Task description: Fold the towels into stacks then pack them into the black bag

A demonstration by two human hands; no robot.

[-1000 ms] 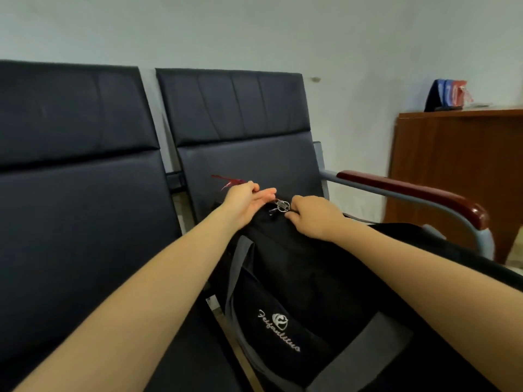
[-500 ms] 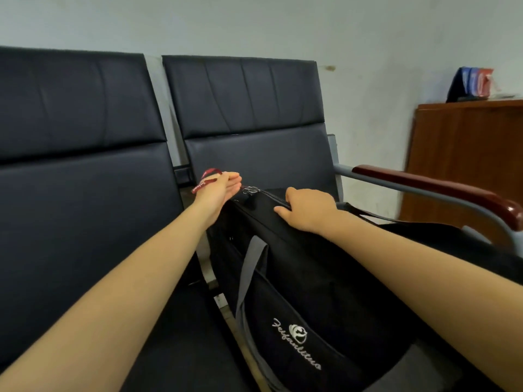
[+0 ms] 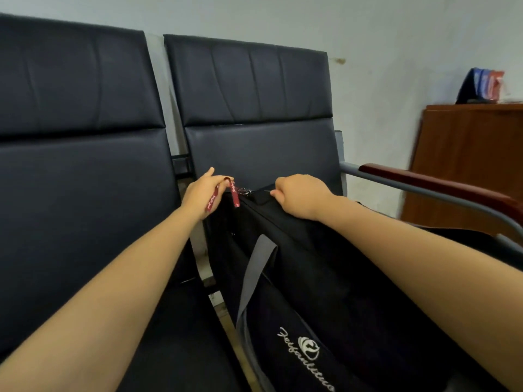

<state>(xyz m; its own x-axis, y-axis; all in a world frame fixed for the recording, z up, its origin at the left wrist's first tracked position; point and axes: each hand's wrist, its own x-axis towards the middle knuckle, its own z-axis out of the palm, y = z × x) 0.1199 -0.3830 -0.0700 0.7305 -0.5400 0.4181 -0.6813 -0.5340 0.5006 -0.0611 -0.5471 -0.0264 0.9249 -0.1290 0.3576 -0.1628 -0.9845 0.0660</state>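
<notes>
Dark padded chairs [image 3: 254,114] are lining a pale wall, and the black bag [image 3: 325,278] is sitting on the right-hand seat, beside the armrest [image 3: 424,182]. I am pinching the red pull tag [image 3: 235,195] with my left hand [image 3: 203,193], fingers curled round the ribbon at the bag's far end, where the metal zipper slider [image 3: 244,190] is hanging. My right hand [image 3: 300,193] is gripping the bag's top edge just to the right of that slider, fingers curled over the fabric and holding it steady. The bag's long axis is running from that far corner back toward me, with the zip line along the top. I judge the zip is at its end stop, so the packing looks finished; no towels are showing.
</notes>
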